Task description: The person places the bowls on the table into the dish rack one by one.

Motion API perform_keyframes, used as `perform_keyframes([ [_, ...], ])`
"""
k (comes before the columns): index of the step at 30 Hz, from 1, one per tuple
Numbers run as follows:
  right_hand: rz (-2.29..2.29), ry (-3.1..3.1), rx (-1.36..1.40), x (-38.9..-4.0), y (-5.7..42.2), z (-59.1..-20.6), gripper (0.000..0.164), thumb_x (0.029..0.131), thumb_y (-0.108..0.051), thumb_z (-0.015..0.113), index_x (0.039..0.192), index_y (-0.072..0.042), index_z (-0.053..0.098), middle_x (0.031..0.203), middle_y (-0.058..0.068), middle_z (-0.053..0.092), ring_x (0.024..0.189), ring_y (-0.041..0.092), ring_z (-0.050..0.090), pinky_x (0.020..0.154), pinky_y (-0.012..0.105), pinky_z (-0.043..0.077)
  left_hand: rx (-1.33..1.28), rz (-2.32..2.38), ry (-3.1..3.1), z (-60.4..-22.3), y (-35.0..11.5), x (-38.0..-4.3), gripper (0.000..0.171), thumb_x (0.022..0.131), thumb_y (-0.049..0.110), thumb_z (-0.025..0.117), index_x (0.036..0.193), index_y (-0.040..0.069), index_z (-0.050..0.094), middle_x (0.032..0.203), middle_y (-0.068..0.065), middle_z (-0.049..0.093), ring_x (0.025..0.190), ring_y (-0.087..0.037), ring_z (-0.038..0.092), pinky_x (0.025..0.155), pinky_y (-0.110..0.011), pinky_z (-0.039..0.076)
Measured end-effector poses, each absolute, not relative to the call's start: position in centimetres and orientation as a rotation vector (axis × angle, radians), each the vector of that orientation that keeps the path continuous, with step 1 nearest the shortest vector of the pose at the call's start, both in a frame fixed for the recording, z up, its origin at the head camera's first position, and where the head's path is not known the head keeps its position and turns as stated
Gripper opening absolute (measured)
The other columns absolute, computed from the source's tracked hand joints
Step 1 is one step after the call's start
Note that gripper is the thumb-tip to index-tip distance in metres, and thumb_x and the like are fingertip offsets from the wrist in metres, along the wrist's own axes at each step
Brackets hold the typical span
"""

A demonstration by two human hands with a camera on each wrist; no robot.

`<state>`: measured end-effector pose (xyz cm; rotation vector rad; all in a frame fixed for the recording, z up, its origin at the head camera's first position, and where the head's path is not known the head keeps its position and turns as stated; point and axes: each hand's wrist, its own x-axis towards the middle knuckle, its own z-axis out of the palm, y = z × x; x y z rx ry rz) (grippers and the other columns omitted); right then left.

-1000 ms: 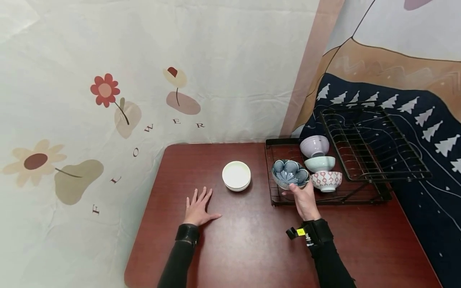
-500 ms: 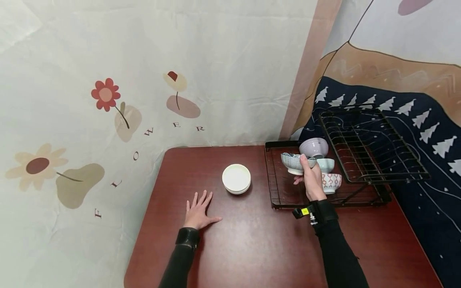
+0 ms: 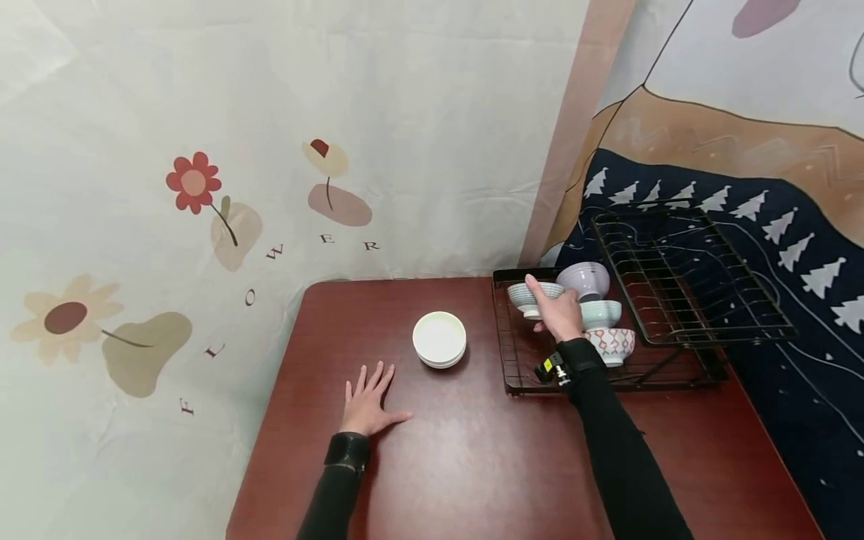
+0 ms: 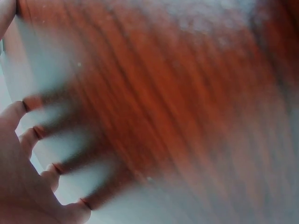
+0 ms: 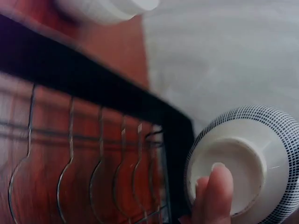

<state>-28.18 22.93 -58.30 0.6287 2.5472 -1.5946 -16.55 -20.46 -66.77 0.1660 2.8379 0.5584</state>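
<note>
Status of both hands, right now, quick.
Left hand: open, fingers spread on the reddish-brown wood-grained table.
Right hand: holding a round white bowl with a dark checked outside.

A black left sleeve [image 3: 327,499] is at seven o'clock and a black right sleeve [image 3: 624,454] near four o'clock, both with black wrist bands [image 3: 347,451], and the right band [image 3: 583,356] has a little black box [image 3: 541,372] with a yellow patch [image 3: 547,364].
</note>
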Motion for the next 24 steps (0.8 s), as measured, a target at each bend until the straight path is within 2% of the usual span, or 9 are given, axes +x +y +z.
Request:
perform_keyframes([
  [2,-1.534,2.56,0.626,-28.6,22.6,-58.5,0.15,0.078,-0.102,0.059,0.167,0.012,0.02,0.145,0.047,0.057,0.059,0.031,0.079,0.096,0.041,0.057,0.163,0.559,2.84,-66.7,-20.6,-16.5,0.115,0.08,0.067,0.09,0.174,0.024,0.039,0.184,-0.011,0.03,0.173,-0.046,0.015,0.134,-0.079,0.011],
  [5,-1.493,2.567,0.622,-29.6,22.4,-59.1,0.152,0.076,-0.103,0.06,0.168,0.012,0.02,0.152,0.051,0.05,0.056,0.026,0.078,0.099,0.047,0.059,0.163,0.561,2.834,-66.9,-20.7,-16.5,0.115,0.081,0.067,0.089,0.174,0.024,0.038,0.184,-0.011,0.029,0.173,-0.046,0.014,0.134,-0.079,0.01],
  [6,-1.458,2.585,0.617,-29.7,22.2,-58.9,0.15,0.078,-0.102,0.059,0.168,0.012,0.02,0.156,0.051,0.046,0.056,0.024,0.077,0.102,0.048,0.059,0.16,0.562,2.828,-66.9,-20.7,-16.5,0.115,0.081,0.068,0.089,0.174,0.024,0.037,0.185,-0.011,0.028,0.174,-0.045,0.013,0.135,-0.078,0.009],
  [10,-1.355,2.642,0.606,-29.7,21.6,-57.6,0.136,0.09,-0.092,0.056,0.169,0.013,0.021,0.162,0.048,0.041,0.07,0.038,0.081,0.114,0.051,0.056,0.167,0.572,2.837,-67.0,-20.6,-16.5,0.115,0.081,0.067,0.09,0.174,0.023,0.038,0.184,-0.012,0.03,0.173,-0.046,0.014,0.134,-0.079,0.01],
  [12,-1.28,2.673,0.599,-29.6,21.3,-56.8,0.126,0.096,-0.085,0.054,0.169,0.013,0.022,0.164,0.045,0.041,0.086,0.045,0.082,0.124,0.053,0.049,0.169,0.575,2.837,-67.0,-20.6,-16.5,0.115,0.081,0.068,0.089,0.174,0.024,0.038,0.184,-0.011,0.03,0.173,-0.046,0.014,0.134,-0.079,0.01],
  [13,-1.252,2.686,0.596,-29.8,21.3,-56.8,0.124,0.098,-0.084,0.053,0.169,0.014,0.022,0.164,0.045,0.041,0.101,0.047,0.081,0.125,0.054,0.047,0.17,0.576,2.838,-67.0,-20.6,-16.5,0.115,0.081,0.068,0.089,0.174,0.024,0.038,0.184,-0.011,0.03,0.173,-0.045,0.014,0.134,-0.078,0.01],
  [17,-1.131,2.713,0.592,-30.4,21.5,-57.1,0.119,0.1,-0.081,0.05,0.166,0.015,0.028,0.161,0.044,0.045,0.137,0.056,0.06,0.128,0.06,0.04,0.174,0.584,2.84,-67.1,-20.6,-16.5,0.115,0.081,0.068,0.089,0.174,0.024,0.039,0.184,-0.011,0.03,0.173,-0.046,0.014,0.134,-0.078,0.01],
  [19,-1.09,2.716,0.599,-30.6,21.6,-57.4,0.116,0.101,-0.08,0.05,0.165,0.015,0.031,0.159,0.043,0.047,0.146,0.057,0.051,0.128,0.062,0.039,0.172,0.587,2.838,-67.1,-20.6,-16.5,0.115,0.081,0.067,0.089,0.174,0.024,0.039,0.184,-0.011,0.029,0.173,-0.046,0.014,0.134,-0.078,0.01],
  [24,-1.065,2.683,0.618,-31.0,21.8,-58.2,0.117,0.101,-0.079,0.05,0.165,0.016,0.029,0.161,0.045,0.044,0.15,0.058,0.047,0.129,0.062,0.038,0.166,0.595,2.838,-67.3,-20.8,-16.5,0.114,0.08,0.068,0.089,0.174,0.024,0.039,0.184,-0.011,0.03,0.173,-0.046,0.014,0.135,-0.078,0.01],
])
